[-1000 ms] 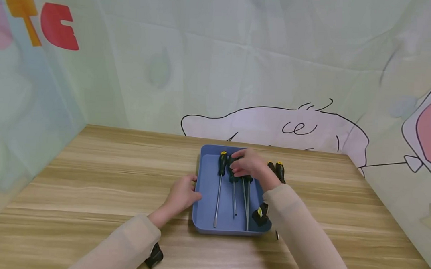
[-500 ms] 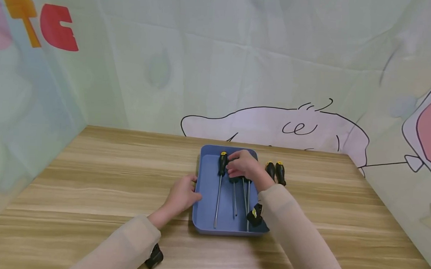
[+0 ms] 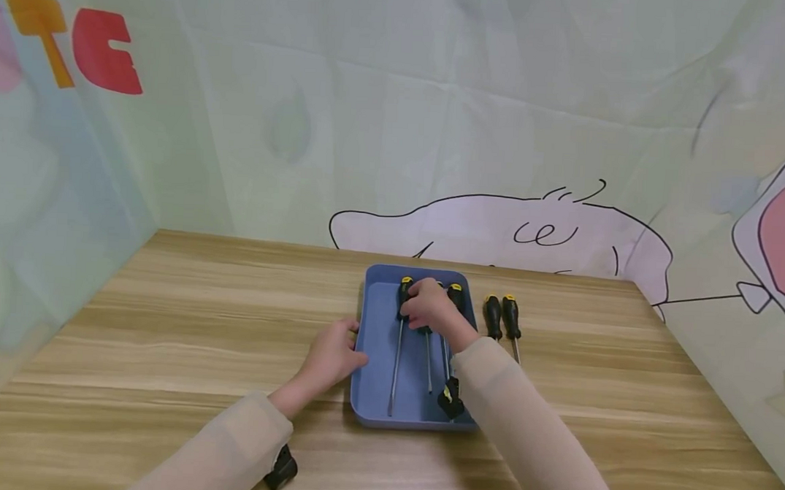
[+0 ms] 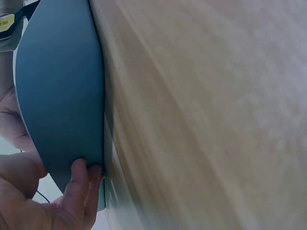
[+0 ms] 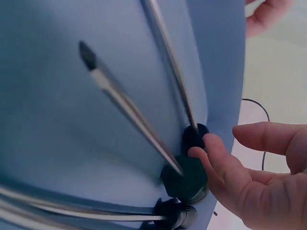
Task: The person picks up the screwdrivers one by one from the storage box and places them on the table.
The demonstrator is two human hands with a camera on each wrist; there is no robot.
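Observation:
A blue tray (image 3: 376, 390) holds several screwdrivers with black, yellow-capped handles. My left hand (image 3: 330, 352) grips its left wall; in the left wrist view, fingers (image 4: 79, 184) lie against the outer side. My right hand (image 3: 427, 305) is over the handles inside the tray. Its fingertips touch the handle of the leftmost screwdriver (image 3: 396, 369); in the right wrist view the thumb stands apart from that handle (image 5: 192, 136). Just right of it lies a shorter screwdriver (image 3: 428, 363), its handle mostly hidden by the hand in the head view. Further right is another screwdriver (image 3: 454, 295).
Two more screwdrivers (image 3: 511, 316) lie on the wooden table (image 3: 232, 304) right of the tray, partly behind the right forearm. A printed cloth backdrop (image 3: 397, 128) rises behind the table and along its sides. Black wrist cameras (image 3: 282, 468) are worn under both sleeves.
My right hand has moved left over the tray, from the middle handles to the leftmost screwdriver, uncovering the right-hand handles. My left hand has stayed at the tray's wall.

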